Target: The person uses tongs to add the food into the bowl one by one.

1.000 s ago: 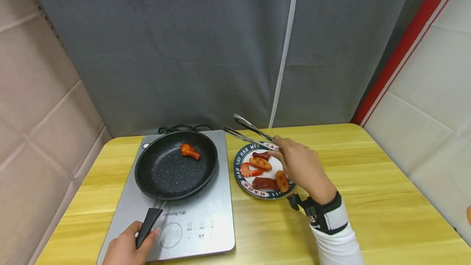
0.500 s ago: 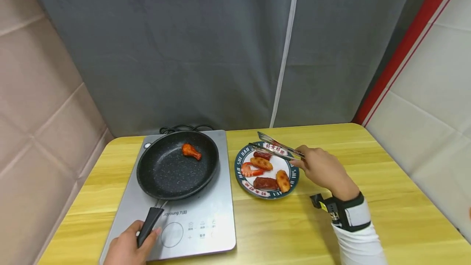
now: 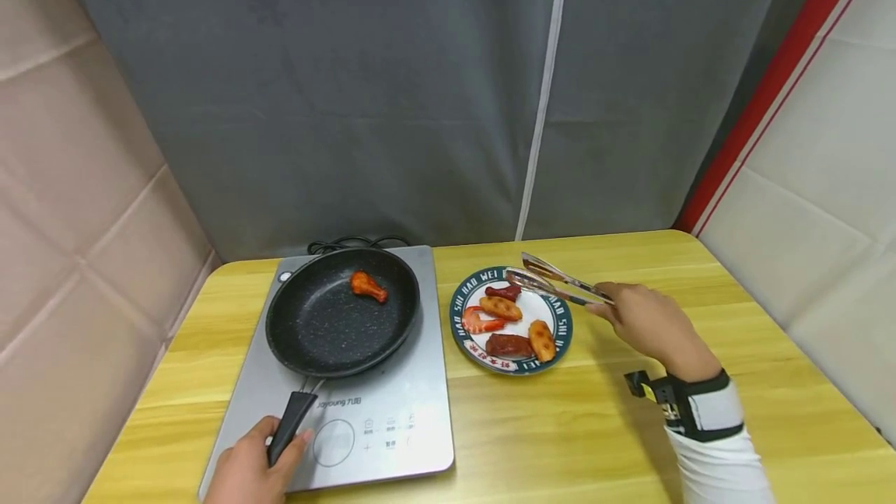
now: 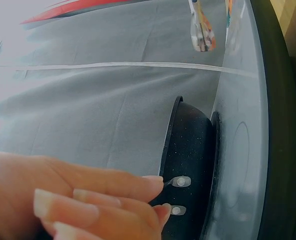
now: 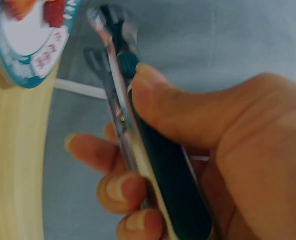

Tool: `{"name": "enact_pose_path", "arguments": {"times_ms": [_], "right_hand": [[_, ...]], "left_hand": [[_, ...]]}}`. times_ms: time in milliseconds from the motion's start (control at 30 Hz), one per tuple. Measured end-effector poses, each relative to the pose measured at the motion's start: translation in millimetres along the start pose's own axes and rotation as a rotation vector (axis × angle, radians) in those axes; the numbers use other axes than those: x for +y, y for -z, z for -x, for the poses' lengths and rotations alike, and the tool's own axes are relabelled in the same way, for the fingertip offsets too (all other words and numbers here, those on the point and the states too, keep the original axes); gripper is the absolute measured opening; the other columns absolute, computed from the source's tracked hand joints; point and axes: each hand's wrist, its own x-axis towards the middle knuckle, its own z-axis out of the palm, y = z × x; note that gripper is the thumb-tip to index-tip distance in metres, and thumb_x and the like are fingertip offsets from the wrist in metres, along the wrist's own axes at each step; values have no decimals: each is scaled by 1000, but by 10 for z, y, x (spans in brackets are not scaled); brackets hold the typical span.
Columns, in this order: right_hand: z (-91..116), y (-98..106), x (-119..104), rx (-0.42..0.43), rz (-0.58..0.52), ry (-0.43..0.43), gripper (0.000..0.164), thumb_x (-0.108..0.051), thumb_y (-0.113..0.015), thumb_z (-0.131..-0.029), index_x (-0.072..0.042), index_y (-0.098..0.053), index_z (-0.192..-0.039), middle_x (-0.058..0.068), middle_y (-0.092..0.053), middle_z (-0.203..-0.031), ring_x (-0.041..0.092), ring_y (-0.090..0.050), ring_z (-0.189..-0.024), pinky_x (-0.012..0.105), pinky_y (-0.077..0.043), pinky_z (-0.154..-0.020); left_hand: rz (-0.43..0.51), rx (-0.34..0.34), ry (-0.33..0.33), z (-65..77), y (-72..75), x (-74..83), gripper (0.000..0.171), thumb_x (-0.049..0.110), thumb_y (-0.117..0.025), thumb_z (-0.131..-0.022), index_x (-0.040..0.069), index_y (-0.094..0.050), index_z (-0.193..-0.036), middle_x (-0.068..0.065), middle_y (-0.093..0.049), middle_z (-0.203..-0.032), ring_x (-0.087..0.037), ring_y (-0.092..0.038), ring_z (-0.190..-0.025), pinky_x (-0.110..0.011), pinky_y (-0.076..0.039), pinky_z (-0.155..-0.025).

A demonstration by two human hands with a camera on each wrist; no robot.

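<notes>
My left hand [image 3: 259, 463] grips the black handle of a dark speckled frying pan [image 3: 329, 337], which sits on a silver induction cooktop [image 3: 420, 442]. One chicken drumstick [image 3: 368, 286] lies in the pan's far right part. My right hand [image 3: 651, 329] holds metal tongs [image 5: 153, 150] between thumb and fingers. Their two tips, apart from each other, overlap the far right rim of a round plate [image 3: 462, 341] in the head view. On that plate lie a shrimp [image 3: 481, 320], a dark red piece of meat [image 3: 504, 292], a brown sausage-like piece [image 3: 509, 345] and two golden oval pieces [image 3: 542, 341].
Behind the cooktop runs a black cable [image 3: 357, 240]. A grey curtain [image 3: 350, 99] hangs along the back of the wooden table [image 3: 560, 442]. Padded panels rise on the left and a white wall [image 3: 833, 271] on the right.
My right hand has moved to the right with the tongs, whose tips went from left of the plate to its far right rim. The left hand keeps its grip on the pan handle.
</notes>
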Motion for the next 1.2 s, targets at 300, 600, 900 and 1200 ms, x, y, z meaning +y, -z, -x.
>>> {"name": "enact_pose_path", "arguments": {"times_ms": [300,600,900,1200], "right_hand": [[-1,-102,-15,73,90,39,31,-30,-64,-85,-3,-64,-101,7,-64,-87,18,-56,-65,41,-47,-53],[-49,-200,-69,73,127,42,33,-29,-66,-83,-2,-64,-102,8,-63,-84,21,-56,-62,40,-47,-50],[-69,-278,-28,75,134,52,26,-27,-66,-84,-5,-65,-98,4,-59,-76,20,-53,-58,39,-44,-47],[-103,-311,-36,71,86,43,14,-29,-64,-86,-15,-62,-83,-1,-53,-65,17,-50,-55,37,-39,-44]], "left_hand": [[2,0,-6,6,-8,3,29,26,-60,-87,-1,-50,-83,2,-39,-50,-13,-36,-43,-27,-30,-44],[-2,-3,-6,-10,-9,3,30,27,-60,-87,-1,-50,-84,1,-39,-51,-13,-36,-45,-28,-30,-45],[-11,9,-13,-14,-34,-27,28,26,-61,-85,0,-52,-82,1,-38,-51,-14,-35,-46,-27,-28,-46],[-14,11,-7,-31,-38,-35,28,27,-61,-85,0,-51,-82,1,-38,-52,-14,-35,-47,-27,-28,-46]]}}
